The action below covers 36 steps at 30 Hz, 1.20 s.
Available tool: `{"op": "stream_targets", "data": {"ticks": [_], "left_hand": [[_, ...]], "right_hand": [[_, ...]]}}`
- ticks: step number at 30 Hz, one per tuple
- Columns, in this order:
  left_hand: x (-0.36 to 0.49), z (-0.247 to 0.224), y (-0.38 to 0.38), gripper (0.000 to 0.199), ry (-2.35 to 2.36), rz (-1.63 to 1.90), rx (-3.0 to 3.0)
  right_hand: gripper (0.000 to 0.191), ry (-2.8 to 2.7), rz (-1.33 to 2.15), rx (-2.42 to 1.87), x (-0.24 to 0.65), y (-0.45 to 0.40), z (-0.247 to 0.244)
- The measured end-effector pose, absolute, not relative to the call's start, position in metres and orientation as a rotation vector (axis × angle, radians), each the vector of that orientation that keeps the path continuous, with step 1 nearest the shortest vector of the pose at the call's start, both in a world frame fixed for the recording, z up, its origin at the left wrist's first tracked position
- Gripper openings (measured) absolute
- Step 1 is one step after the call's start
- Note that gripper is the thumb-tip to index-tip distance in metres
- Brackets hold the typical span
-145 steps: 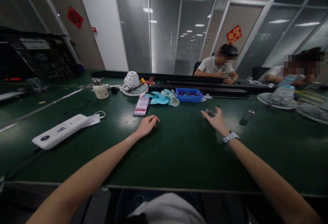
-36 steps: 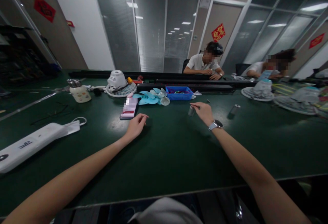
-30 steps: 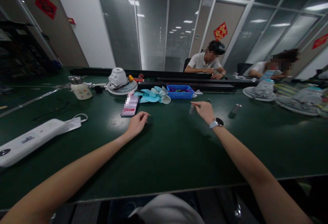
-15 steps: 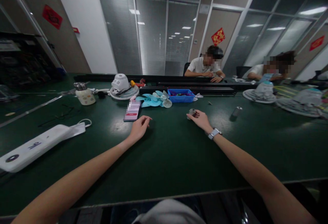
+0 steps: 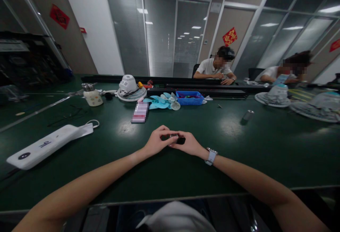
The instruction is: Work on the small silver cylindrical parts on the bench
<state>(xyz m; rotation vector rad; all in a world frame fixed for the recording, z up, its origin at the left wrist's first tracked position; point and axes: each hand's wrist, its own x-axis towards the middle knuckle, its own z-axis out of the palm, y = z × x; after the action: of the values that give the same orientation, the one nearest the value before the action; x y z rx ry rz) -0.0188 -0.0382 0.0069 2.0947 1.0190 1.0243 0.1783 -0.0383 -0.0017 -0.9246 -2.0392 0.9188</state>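
Observation:
My left hand (image 5: 157,141) and my right hand (image 5: 191,143) meet over the middle of the green table, with thumbs and fingers closed around a small silver metal cylinder (image 5: 174,136). Fingers cover most of it, so its exact kind is unclear. A similar metal cylinder (image 5: 248,115) stands on the table to the right. Beyond my left hand lies a phone (image 5: 140,112). Behind the hands are light blue fan blades (image 5: 159,102) and a blue tray (image 5: 190,99) with small parts in it.
A white elongated device (image 5: 50,146) with a strap lies at left, near a patterned bottle (image 5: 92,97). A white fan housing (image 5: 128,86) sits at the back, before long black bars (image 5: 207,86). More fan parts (image 5: 276,97) are at right. Two people sit across the table.
My right hand has brought the metal cylinder left and nearer to me. My left hand has moved right to meet it, and its fingers now close on the cylinder too.

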Motion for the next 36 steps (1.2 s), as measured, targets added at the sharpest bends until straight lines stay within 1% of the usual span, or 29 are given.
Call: {"op": "stream_targets", "data": {"ticks": [3, 6, 9, 12, 14, 17, 20, 25, 28, 31, 36], "left_hand": [[-0.015, 0.003, -0.034, 0.032, 1.052, 1.053, 2.007], [-0.015, 0.011, -0.03, 0.03, 1.018, 1.093, 1.958], [-0.023, 0.024, -0.025, 0.028, 1.032, 1.226, 1.955], [-0.037, 0.025, -0.015, 0.032, 1.153, 1.354, 1.944], [-0.049, 0.014, -0.007, 0.034, 1.238, 1.25, 1.962], [-0.064, -0.005, 0.003, 0.034, 1.326, 0.98, 2.064], [-0.072, -0.014, 0.008, 0.034, 1.333, 0.911, 2.173], [-0.073, -0.015, 0.003, 0.031, 1.41, 0.776, 2.32], [-0.071, -0.015, 0.0, 0.038, 1.453, 0.772, 2.34], [-0.071, -0.014, 0.001, 0.048, 1.459, 0.904, 2.264], [-0.068, -0.011, 0.001, 0.051, 1.534, 1.099, 1.987]], "right_hand": [[0.04, -2.059, 0.879, -0.924, 0.179, -0.037, -0.003], [0.043, -2.071, 0.882, -0.934, 0.178, -0.036, -0.006], [0.046, -2.054, 0.905, -0.946, 0.179, -0.034, -0.008], [0.045, -2.055, 0.916, -0.934, 0.179, -0.034, -0.008], [0.045, -2.055, 0.917, -0.931, 0.179, -0.035, -0.007], [0.046, -2.05, 0.908, -0.94, 0.179, -0.035, -0.006], [0.045, -2.054, 0.913, -0.939, 0.18, -0.035, -0.004], [0.045, -2.049, 0.92, -0.932, 0.178, -0.039, -0.004], [0.045, -2.045, 0.903, -0.938, 0.176, -0.039, -0.004], [0.045, -1.962, 0.801, -0.991, 0.188, -0.021, -0.002], [0.045, -1.559, 0.438, -1.243, 0.268, 0.051, -0.006]]}}
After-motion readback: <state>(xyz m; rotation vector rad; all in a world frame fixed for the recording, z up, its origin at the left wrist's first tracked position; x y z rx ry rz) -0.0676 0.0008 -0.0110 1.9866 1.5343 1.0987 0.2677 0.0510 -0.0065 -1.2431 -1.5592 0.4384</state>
